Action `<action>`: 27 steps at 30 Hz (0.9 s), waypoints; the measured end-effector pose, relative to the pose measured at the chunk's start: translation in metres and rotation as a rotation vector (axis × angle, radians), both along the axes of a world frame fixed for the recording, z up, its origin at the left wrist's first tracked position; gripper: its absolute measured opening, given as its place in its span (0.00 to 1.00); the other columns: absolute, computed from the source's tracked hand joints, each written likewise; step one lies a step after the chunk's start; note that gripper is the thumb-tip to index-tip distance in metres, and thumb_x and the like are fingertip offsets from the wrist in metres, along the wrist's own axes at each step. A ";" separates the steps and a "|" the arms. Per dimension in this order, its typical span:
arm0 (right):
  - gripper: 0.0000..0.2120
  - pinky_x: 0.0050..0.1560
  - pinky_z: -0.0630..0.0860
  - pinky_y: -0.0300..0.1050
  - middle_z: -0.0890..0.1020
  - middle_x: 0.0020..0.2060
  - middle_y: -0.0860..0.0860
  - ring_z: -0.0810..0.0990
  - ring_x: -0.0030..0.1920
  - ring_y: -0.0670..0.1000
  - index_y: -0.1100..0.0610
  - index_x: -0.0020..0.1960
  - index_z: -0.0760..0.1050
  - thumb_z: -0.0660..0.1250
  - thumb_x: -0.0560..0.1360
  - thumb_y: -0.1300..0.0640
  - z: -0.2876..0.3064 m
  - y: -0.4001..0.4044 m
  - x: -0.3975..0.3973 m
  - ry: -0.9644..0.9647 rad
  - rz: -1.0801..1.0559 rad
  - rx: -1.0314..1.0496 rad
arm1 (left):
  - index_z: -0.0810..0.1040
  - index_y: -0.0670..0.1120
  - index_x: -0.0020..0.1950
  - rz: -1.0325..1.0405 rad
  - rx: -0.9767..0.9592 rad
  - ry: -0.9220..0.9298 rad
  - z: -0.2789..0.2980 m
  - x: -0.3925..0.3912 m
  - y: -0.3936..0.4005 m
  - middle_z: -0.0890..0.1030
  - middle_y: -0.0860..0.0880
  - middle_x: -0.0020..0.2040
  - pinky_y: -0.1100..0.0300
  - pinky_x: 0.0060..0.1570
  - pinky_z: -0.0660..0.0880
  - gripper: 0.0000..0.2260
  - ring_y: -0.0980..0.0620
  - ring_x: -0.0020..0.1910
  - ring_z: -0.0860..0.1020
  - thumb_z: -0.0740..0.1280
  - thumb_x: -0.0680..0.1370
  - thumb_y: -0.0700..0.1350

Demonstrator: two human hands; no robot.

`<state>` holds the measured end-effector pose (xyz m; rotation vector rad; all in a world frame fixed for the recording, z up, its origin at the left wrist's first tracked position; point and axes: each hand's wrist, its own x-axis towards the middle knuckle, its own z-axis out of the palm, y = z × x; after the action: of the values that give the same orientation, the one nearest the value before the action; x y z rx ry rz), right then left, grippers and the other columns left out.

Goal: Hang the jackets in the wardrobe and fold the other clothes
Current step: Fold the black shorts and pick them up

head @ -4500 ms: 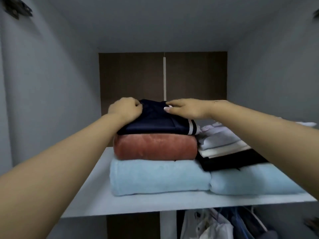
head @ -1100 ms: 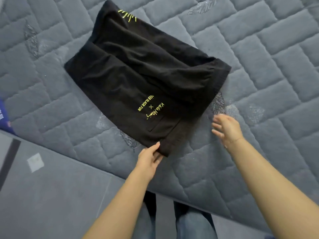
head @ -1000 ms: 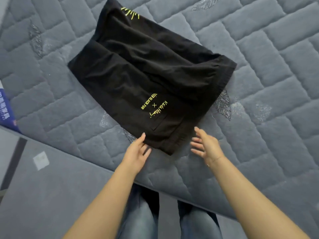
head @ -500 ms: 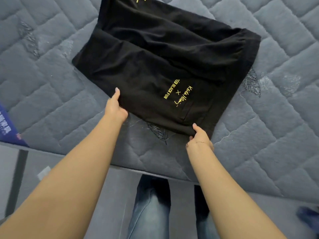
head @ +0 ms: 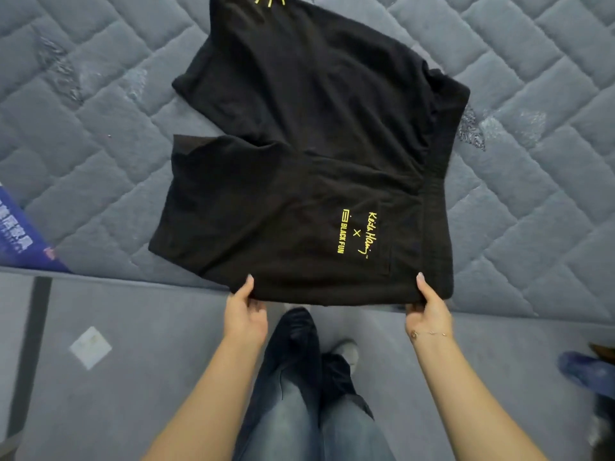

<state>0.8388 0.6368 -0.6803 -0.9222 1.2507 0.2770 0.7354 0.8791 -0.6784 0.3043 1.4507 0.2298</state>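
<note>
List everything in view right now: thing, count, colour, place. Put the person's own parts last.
shorts: one, black with yellow print, spread on the mattress, near edge pulled to its front edge
mattress: one, grey-blue, quilted, fills the upper picture
booklet: one, dark blue, on the mattress at the left edge, cut off by the frame
floor: grey, bottom of the picture
left hand: gripping the shorts' near edge, left end
right hand: gripping the near edge, right end
legs: two, blue jeans, bottom centre

Single view, head-worn, wide-angle. Faces steeply down from standing height onto the near edge of a quilted grey mattress (head: 100, 134), close over both forearms. Lower frame takes in the wearer's legs and grey floor (head: 133, 344).
</note>
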 end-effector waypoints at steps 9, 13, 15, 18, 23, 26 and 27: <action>0.09 0.56 0.79 0.46 0.81 0.60 0.55 0.80 0.59 0.52 0.58 0.54 0.78 0.71 0.76 0.58 -0.015 -0.004 -0.013 -0.061 0.083 0.042 | 0.78 0.45 0.64 0.148 0.022 -0.210 -0.009 -0.010 0.078 0.81 0.43 0.62 0.42 0.59 0.75 0.19 0.41 0.61 0.78 0.70 0.77 0.53; 0.17 0.61 0.77 0.48 0.79 0.63 0.57 0.79 0.61 0.53 0.62 0.64 0.74 0.70 0.76 0.60 -0.001 -0.026 -0.026 -0.081 0.091 0.004 | 0.74 0.44 0.70 0.255 0.021 -0.165 0.010 -0.052 0.060 0.77 0.42 0.67 0.46 0.63 0.73 0.19 0.42 0.67 0.74 0.66 0.80 0.48; 0.15 0.63 0.76 0.49 0.78 0.63 0.57 0.79 0.61 0.54 0.61 0.61 0.75 0.70 0.76 0.59 0.007 -0.036 -0.038 -0.035 0.088 -0.015 | 0.73 0.45 0.71 0.264 0.018 -0.164 0.021 -0.072 0.047 0.77 0.42 0.68 0.46 0.66 0.71 0.20 0.41 0.68 0.73 0.65 0.80 0.51; 0.08 0.60 0.78 0.49 0.79 0.61 0.57 0.80 0.59 0.55 0.59 0.54 0.76 0.70 0.76 0.59 0.022 -0.043 -0.051 0.005 0.074 0.050 | 0.74 0.47 0.70 0.243 0.026 -0.176 0.042 -0.080 0.036 0.77 0.42 0.67 0.48 0.63 0.73 0.20 0.41 0.66 0.74 0.62 0.81 0.52; 0.09 0.48 0.82 0.46 0.84 0.54 0.54 0.83 0.55 0.52 0.55 0.57 0.78 0.67 0.77 0.58 0.056 -0.039 -0.046 -0.054 0.068 0.228 | 0.79 0.45 0.62 0.126 0.179 -0.153 0.095 -0.048 0.048 0.81 0.44 0.61 0.49 0.61 0.75 0.14 0.44 0.60 0.79 0.61 0.82 0.49; 0.08 0.44 0.83 0.45 0.86 0.47 0.53 0.86 0.48 0.51 0.56 0.53 0.79 0.65 0.76 0.59 0.076 -0.038 -0.022 -0.118 0.016 0.325 | 0.80 0.44 0.53 0.066 0.305 -0.174 0.132 -0.003 0.066 0.84 0.46 0.52 0.52 0.56 0.78 0.09 0.47 0.53 0.82 0.63 0.81 0.46; 0.07 0.42 0.83 0.46 0.86 0.46 0.53 0.86 0.46 0.51 0.56 0.51 0.80 0.64 0.75 0.59 0.083 -0.037 -0.009 -0.140 -0.012 0.355 | 0.79 0.44 0.52 0.060 0.340 -0.193 0.142 0.017 0.074 0.84 0.46 0.48 0.55 0.54 0.79 0.07 0.49 0.49 0.82 0.63 0.81 0.44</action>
<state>0.8299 0.6003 -0.5969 -0.6166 1.0362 0.4038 0.7529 0.9534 -0.5360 0.5008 1.2282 0.5432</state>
